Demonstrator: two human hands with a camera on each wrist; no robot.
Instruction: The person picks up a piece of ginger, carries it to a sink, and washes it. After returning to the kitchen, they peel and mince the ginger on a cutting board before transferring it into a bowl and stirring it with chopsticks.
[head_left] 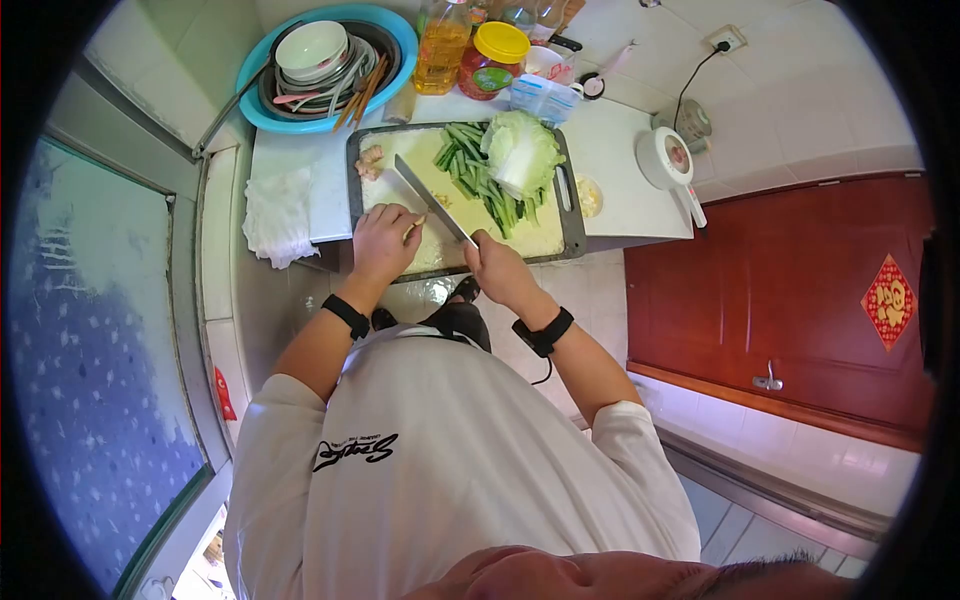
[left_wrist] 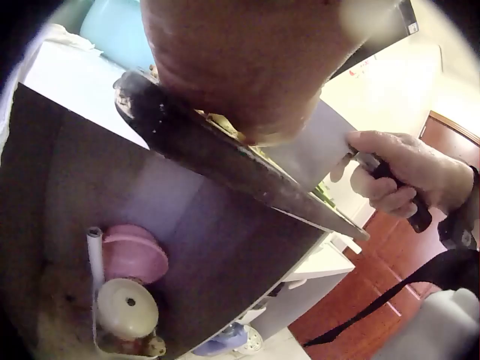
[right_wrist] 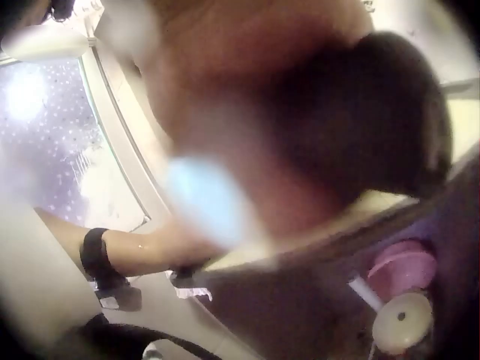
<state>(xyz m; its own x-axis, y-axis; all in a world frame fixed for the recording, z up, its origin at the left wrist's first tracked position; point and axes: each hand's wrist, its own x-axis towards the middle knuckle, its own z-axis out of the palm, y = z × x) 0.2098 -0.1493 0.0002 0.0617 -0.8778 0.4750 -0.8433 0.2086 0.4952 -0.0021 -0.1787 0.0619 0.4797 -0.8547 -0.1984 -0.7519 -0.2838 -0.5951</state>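
In the head view my right hand (head_left: 503, 272) grips a kitchen knife (head_left: 430, 197) by its handle, the broad blade slanting up and left over the cutting board (head_left: 572, 215). The black handle (left_wrist: 421, 216) shows below the curled fingers in the left wrist view. Left of the blade, my left hand (head_left: 383, 243) pinches a small pale piece of ginger (head_left: 415, 228) close over the board. Knobbly ginger (head_left: 370, 162) lies at the board's upper left, with small yellow bits (head_left: 443, 201) near the blade. Cut green vegetable strips (head_left: 465, 160) and half a cabbage (head_left: 522, 155) sit to the right.
A white cloth (head_left: 280, 215) hangs over the counter's left edge. Behind the board stand a blue basin (head_left: 262, 112) of dishes, an oil bottle (head_left: 441, 50) and a yellow-lidded jar (head_left: 500, 45). At the right are a small plate (head_left: 589, 197) and a white pot (head_left: 665, 160).
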